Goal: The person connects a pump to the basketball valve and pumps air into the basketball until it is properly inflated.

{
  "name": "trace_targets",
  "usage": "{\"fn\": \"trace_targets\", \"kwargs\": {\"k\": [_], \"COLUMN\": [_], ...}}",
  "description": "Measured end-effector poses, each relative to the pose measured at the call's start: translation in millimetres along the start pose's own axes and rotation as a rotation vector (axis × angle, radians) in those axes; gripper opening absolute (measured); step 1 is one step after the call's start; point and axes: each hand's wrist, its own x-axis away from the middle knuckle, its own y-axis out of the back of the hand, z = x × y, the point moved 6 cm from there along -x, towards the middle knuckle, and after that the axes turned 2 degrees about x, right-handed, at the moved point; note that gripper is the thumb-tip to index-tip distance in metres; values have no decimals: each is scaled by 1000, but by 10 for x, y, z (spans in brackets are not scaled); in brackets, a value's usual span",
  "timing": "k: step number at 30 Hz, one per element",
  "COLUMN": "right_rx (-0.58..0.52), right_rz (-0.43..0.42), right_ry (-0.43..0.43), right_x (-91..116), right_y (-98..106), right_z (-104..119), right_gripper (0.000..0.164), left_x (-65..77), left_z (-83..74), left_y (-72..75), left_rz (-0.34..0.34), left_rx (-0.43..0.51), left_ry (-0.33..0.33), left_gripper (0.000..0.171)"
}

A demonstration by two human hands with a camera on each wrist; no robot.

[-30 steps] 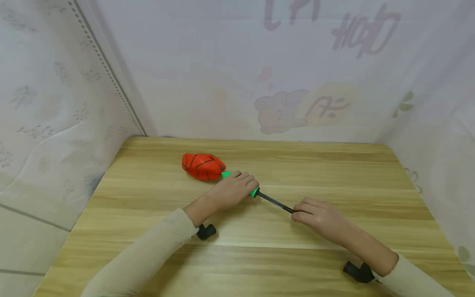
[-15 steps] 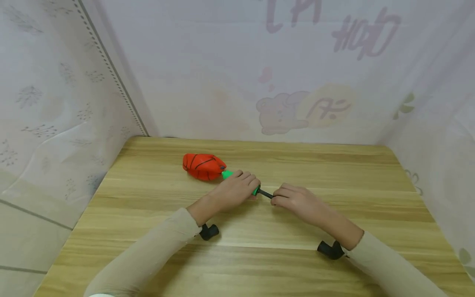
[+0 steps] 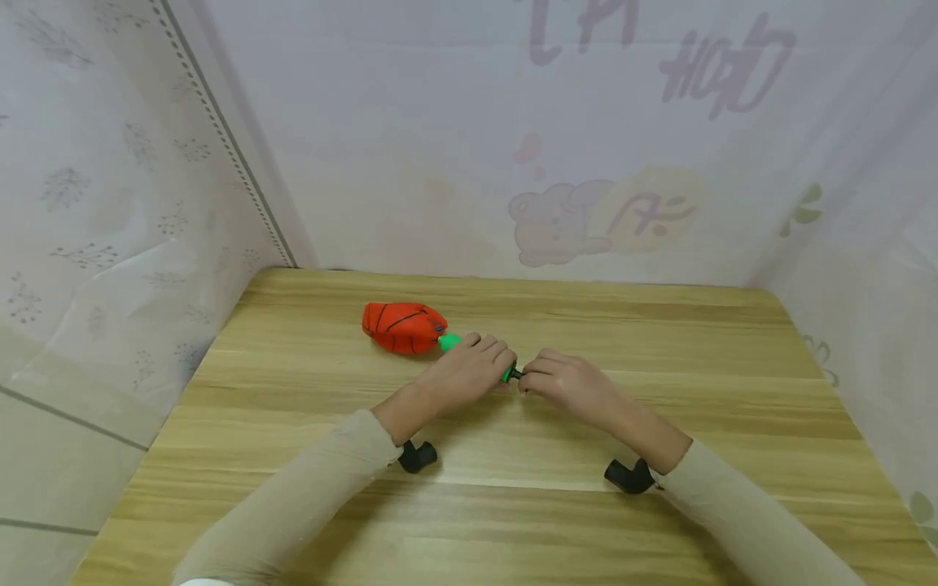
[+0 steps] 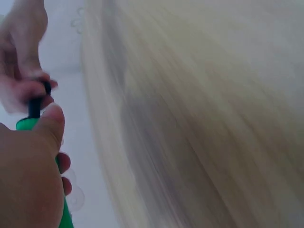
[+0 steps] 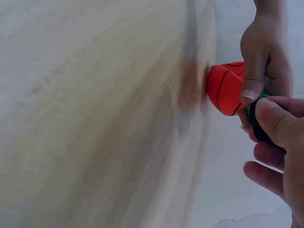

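A limp red-orange ball (image 3: 403, 327) with black lines, like a small basketball, lies partly collapsed toward the back of the table. The tip of a green ball pump (image 3: 450, 342) meets its right end. My left hand (image 3: 469, 373) wraps round the pump's barrel, thumb along it, hiding most of it. My right hand (image 3: 570, 384) pinches the black pump handle (image 5: 259, 127) between thumb and fingers, close against the barrel's end. Only a short bit of black rod (image 4: 34, 107) shows between the hands in the left wrist view.
The wood-grain table (image 3: 484, 521) extends on all sides of the hands. A printed cloth wall (image 3: 410, 163) rises behind its far edge, with more cloth left and right. Black wrist mounts (image 3: 628, 477) hang below each sleeve cuff.
My right hand has moved left and slightly up toward my left hand, sliding the pump's black rod into the barrel. The left hand and the ball stay nearly where they were.
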Motion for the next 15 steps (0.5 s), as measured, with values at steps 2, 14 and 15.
{"fn": "trace_targets", "kwargs": {"k": [2,14,15], "right_rx": [1,-5,-8], "right_rz": [-8,-24,-28], "right_ry": [3,17,20], "right_x": [-19,276,331], "right_y": [9,154,183], "right_z": [0,79,92], "right_gripper": [23,5,6], "left_x": [-2,34,41], "left_z": [2,49,54], "left_y": [11,13,14], "left_rz": [17,-15,-14], "left_rx": [5,-10,-11], "left_ry": [0,-29,-27], "left_gripper": [31,25,24]}}
